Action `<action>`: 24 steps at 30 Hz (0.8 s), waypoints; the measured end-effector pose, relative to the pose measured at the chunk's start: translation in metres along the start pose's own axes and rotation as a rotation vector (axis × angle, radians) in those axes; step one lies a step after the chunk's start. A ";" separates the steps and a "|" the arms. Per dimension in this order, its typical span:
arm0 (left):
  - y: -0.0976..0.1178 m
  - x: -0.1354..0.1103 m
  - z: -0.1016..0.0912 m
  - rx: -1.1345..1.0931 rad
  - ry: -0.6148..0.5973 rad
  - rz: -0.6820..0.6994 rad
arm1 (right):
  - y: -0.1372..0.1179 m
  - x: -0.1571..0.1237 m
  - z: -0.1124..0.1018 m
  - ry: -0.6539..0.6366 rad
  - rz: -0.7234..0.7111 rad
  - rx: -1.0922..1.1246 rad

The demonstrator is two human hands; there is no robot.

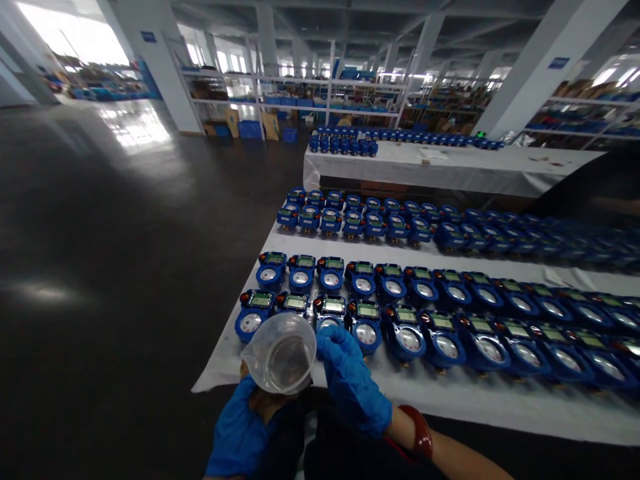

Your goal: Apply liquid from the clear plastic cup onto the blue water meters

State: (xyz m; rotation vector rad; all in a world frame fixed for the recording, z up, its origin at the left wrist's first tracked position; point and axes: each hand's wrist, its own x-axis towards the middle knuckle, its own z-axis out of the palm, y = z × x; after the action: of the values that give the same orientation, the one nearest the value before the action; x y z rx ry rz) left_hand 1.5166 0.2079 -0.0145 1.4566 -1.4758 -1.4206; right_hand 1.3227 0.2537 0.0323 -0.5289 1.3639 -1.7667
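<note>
The left hand (240, 427), blue-gloved, is curling around the lower side of a clear plastic beaker (280, 353) and is holding it. The beaker is tilting, its mouth facing the camera, at the near left corner of a white-covered table (475, 400); its contents are not showing clearly. The right hand (347, 380), also blue-gloved, is drawing its fingers together just beside the beaker's right rim; whether it is touching the rim or gripping anything, I cannot tell. A red bracelet (420, 433) is encircling the right wrist.

Blue water meters (407, 339) with displays and round dials are standing in two near rows, the beaker partly covering the front row's left end. Further blue meters (330, 220) are lining the table's far side. Beyond, a second white-covered table (400, 170) is bearing more blue units (345, 145). Shelving (290, 107) is standing behind. A dark shape (595, 180) is blurring at right, unidentifiable.
</note>
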 end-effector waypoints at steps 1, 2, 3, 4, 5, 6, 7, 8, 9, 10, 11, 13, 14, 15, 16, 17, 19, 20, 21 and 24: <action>0.000 -0.005 0.005 0.040 -0.003 0.027 | -0.002 -0.003 -0.006 -0.001 0.003 0.000; 0.000 -0.009 0.009 0.049 -0.005 0.036 | -0.005 -0.005 -0.012 -0.001 0.001 -0.002; -0.001 -0.012 0.014 0.041 -0.006 0.036 | -0.008 -0.008 -0.017 -0.002 -0.002 -0.008; -0.003 -0.016 0.018 0.017 -0.006 0.029 | -0.013 -0.011 -0.021 -0.009 -0.002 -0.020; -0.005 -0.019 0.023 -0.020 -0.009 0.015 | -0.017 -0.015 -0.025 -0.020 0.000 -0.036; -0.006 -0.021 0.027 -0.064 -0.015 -0.002 | -0.022 -0.018 -0.028 -0.038 0.009 -0.054; -0.008 -0.024 0.031 -0.111 -0.022 -0.018 | -0.026 -0.021 -0.031 -0.056 0.021 -0.069; -0.009 -0.026 0.034 -0.156 -0.031 -0.034 | -0.030 -0.024 -0.034 -0.072 0.031 -0.079; -0.010 -0.029 0.037 -0.197 -0.043 -0.047 | -0.032 -0.026 -0.037 -0.087 0.041 -0.089; -0.009 -0.031 0.039 -0.232 -0.046 -0.058 | -0.033 -0.028 -0.040 -0.094 0.046 -0.098; -0.007 -0.033 0.041 -0.257 -0.051 -0.069 | -0.032 -0.030 -0.043 -0.099 0.051 -0.109; 0.000 -0.038 0.043 -0.283 -0.044 -0.085 | -0.029 -0.030 -0.049 -0.105 0.061 -0.139; 0.004 -0.039 0.044 -0.285 -0.058 -0.096 | -0.027 -0.030 -0.051 -0.110 0.067 -0.154; 0.008 -0.041 0.044 -0.300 -0.054 -0.103 | -0.024 -0.029 -0.054 -0.111 0.067 -0.168; 0.012 -0.042 0.045 -0.325 -0.058 -0.128 | -0.021 -0.028 -0.056 -0.106 0.060 -0.179; 0.014 -0.043 0.045 -0.363 -0.062 -0.160 | -0.019 -0.027 -0.057 -0.097 0.046 -0.190; 0.016 -0.045 0.047 -0.460 -0.061 -0.221 | -0.017 -0.025 -0.058 -0.067 0.001 -0.221; 0.016 -0.045 0.047 -0.499 -0.058 -0.241 | -0.016 -0.025 -0.058 -0.049 -0.026 -0.241; 0.015 -0.046 0.048 -0.526 -0.051 -0.251 | -0.017 -0.024 -0.058 -0.034 -0.048 -0.265; 0.009 -0.044 0.050 -0.566 -0.036 -0.261 | -0.020 -0.022 -0.058 -0.030 -0.066 -0.336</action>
State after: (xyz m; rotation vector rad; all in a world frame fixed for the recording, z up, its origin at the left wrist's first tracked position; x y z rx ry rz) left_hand 1.4759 0.2613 -0.0065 1.2862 -0.8123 -1.8392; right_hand 1.2858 0.3069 0.0357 -0.7856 1.6494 -1.5803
